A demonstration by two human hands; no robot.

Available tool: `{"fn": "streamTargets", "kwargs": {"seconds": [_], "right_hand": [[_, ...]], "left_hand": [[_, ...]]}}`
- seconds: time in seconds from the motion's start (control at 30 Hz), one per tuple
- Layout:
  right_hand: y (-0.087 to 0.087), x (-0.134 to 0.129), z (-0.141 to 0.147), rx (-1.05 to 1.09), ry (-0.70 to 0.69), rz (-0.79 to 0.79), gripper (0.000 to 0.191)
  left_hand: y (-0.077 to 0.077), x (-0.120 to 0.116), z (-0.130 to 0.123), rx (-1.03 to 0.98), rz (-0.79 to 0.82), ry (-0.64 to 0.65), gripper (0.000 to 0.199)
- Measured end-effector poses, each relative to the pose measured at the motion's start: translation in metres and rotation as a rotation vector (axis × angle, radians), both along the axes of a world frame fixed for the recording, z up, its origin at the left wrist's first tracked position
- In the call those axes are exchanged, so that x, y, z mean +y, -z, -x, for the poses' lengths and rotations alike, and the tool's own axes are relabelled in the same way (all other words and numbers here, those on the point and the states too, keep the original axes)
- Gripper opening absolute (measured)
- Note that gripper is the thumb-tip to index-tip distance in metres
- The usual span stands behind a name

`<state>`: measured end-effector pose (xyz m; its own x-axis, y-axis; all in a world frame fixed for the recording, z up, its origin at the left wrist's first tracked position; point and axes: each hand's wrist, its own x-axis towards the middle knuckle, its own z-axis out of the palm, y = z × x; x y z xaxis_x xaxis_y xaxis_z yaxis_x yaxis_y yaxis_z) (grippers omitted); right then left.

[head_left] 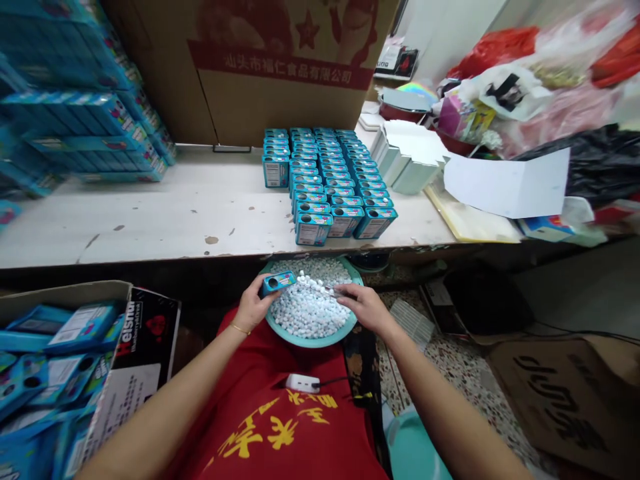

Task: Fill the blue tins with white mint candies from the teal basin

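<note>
My left hand (254, 304) is closed around a small blue candy box (280, 282), tilted, with a dark round hole in its top. Over the basin, my right hand (364, 305) grips the handle of a spoon (329, 291). A heap of small white candies (306, 281) seems to lie on the spoon, close to the box; the bowl of the spoon is hidden. Below both hands, a turquoise basin (311, 343) rests at my lap, filled with white and pale blue candies (305, 315).
Rows of blue boxes (333, 180) with holes in their tops stand on the white table (220, 200). More are stacked at the left (100, 133). A carton (125, 300) at lower left holds loose blue boxes. A large cardboard box (280, 100) stands behind; bags (550, 87) lie right.
</note>
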<state>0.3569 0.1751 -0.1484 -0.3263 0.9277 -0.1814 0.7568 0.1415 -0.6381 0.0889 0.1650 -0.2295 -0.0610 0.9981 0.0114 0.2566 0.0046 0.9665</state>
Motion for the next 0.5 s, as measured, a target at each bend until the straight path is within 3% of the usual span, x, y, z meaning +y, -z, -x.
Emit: {"fn": "streamTargets", "kwargs": {"seconds": [0.1, 0.2, 0.33, 0.5], "right_hand": [[-0.039, 0.001, 0.024, -0.215, -0.122, -0.061, 0.029], [-0.062, 0.000, 0.050, -0.510, -0.212, -0.084, 0.029], [-0.075, -0.003, 0.067, -0.670, -0.256, -0.093, 0.031], [-0.077, -0.008, 0.046, -0.514, -0.188, -0.116, 0.031]], "left_hand": [[-0.001, 0.000, -0.010, 0.065, -0.060, 0.052, 0.039], [-0.004, -0.001, -0.015, 0.153, -0.128, 0.098, 0.037], [-0.009, -0.001, -0.013, 0.204, -0.164, 0.109, 0.037], [-0.017, -0.008, -0.003, 0.128, -0.179, 0.089, 0.034]]}}
